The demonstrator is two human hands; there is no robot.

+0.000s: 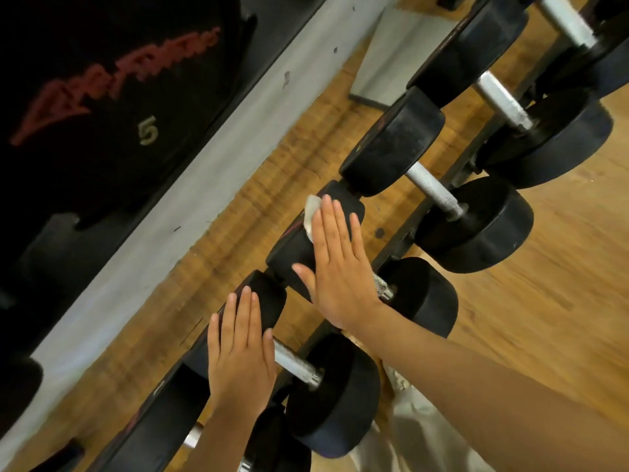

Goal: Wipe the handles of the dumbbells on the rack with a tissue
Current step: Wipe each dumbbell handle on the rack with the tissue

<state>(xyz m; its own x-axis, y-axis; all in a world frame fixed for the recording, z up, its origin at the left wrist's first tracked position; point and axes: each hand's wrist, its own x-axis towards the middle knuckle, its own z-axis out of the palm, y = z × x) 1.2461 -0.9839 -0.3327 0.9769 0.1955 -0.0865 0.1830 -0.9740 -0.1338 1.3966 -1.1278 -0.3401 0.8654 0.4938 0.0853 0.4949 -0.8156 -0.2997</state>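
Observation:
Several black dumbbells with knurled steel handles lie in a diagonal row on a dark rack. My right hand lies flat with straight fingers on the far head of one dumbbell, pressing a white tissue against it; the tissue peeks out past my fingertips. Most of that dumbbell's handle is hidden under my palm. My left hand rests flat on the far head of the neighbouring dumbbell, whose steel handle shows beside my palm.
Larger dumbbells continue up the rack to the top right. A big black weight plate marked 5 fills the upper left, above a grey ledge. Wooden floor lies beneath and to the right.

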